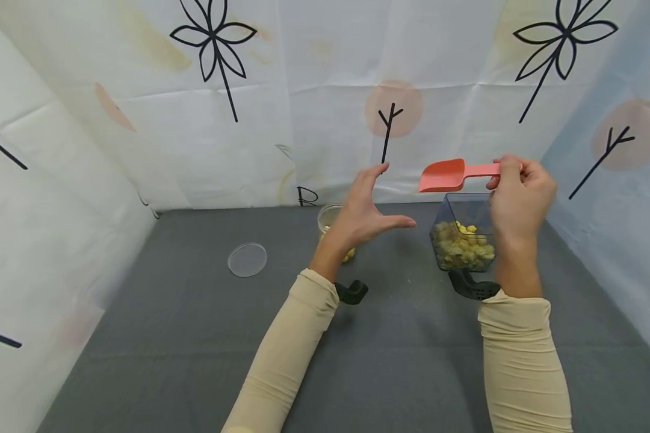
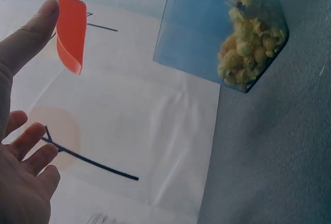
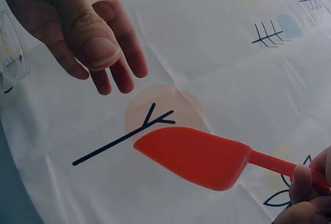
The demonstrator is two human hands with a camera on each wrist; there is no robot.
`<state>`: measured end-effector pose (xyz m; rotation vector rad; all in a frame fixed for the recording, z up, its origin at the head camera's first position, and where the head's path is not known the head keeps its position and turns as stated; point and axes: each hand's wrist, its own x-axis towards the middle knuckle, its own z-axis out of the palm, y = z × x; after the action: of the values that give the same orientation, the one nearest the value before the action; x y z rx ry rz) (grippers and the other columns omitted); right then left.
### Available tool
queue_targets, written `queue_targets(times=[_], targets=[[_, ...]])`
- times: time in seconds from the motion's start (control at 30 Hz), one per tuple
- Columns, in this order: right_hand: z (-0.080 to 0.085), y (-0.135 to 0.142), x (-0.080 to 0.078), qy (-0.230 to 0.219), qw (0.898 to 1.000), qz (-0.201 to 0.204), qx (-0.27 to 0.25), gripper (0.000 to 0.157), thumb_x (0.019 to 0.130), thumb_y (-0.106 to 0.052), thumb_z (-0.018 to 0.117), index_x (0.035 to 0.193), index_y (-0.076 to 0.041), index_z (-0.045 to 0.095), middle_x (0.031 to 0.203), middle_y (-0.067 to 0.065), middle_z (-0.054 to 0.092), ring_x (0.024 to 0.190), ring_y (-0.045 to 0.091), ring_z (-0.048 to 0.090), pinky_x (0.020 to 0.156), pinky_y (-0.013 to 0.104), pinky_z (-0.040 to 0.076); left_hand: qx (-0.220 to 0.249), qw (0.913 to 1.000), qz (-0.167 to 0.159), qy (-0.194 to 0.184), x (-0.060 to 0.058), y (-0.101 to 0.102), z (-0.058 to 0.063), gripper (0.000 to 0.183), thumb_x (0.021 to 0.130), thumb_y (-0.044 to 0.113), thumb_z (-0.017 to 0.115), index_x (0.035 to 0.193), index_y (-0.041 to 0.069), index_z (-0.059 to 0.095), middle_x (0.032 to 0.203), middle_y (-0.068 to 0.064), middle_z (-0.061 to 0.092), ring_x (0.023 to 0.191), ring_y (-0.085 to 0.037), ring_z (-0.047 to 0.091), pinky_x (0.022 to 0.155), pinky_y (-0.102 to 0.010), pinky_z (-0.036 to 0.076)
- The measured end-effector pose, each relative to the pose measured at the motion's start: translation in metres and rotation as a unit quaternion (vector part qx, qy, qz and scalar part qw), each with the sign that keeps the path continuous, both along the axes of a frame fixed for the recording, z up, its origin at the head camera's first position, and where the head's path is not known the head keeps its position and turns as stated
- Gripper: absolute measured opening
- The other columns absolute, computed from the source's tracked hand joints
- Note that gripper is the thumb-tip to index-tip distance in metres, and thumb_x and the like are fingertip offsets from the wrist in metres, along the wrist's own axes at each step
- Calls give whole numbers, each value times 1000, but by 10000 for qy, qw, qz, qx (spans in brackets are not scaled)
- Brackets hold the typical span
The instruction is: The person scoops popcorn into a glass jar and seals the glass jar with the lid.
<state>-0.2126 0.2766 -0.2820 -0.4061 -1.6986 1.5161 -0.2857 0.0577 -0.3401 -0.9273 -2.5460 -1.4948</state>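
By its handle, my right hand point(image 1: 520, 198) grips a red-orange scoop point(image 1: 445, 176), its blade pointing left above the table. In the right wrist view the scoop point(image 3: 194, 157) shows its side, and what its bowl may contain cannot be made out. My left hand point(image 1: 362, 207) is raised with thumb and fingers spread apart, holding nothing; its thumb points toward the scoop. Behind the left hand stands a clear round jar point(image 1: 329, 215), partly hidden, with some yellow pieces in it. Below the scoop is a clear bluish square container point(image 1: 448, 211) partly filled with yellow popcorn point(image 2: 251, 40).
A clear round lid point(image 1: 247, 260) lies flat on the grey table point(image 1: 195, 337), left of the jar. White cloth walls point(image 1: 314, 144) with black plant drawings enclose the table at the back and sides. A dark wrist mount point(image 1: 472, 285) sits close in front of the square container.
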Motion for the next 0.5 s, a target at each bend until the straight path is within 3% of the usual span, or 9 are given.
queue_targets(times=[0.5], targets=[[6, 30, 16, -267, 9978, -555, 234, 21, 102, -25, 57, 88, -20, 73, 55, -11, 53, 43, 6, 39, 45, 16, 30, 2, 9975, -659, -252, 1, 52, -9, 112, 75, 47, 90, 162, 30, 23, 164, 6, 26, 152, -13, 31, 120, -44, 39]])
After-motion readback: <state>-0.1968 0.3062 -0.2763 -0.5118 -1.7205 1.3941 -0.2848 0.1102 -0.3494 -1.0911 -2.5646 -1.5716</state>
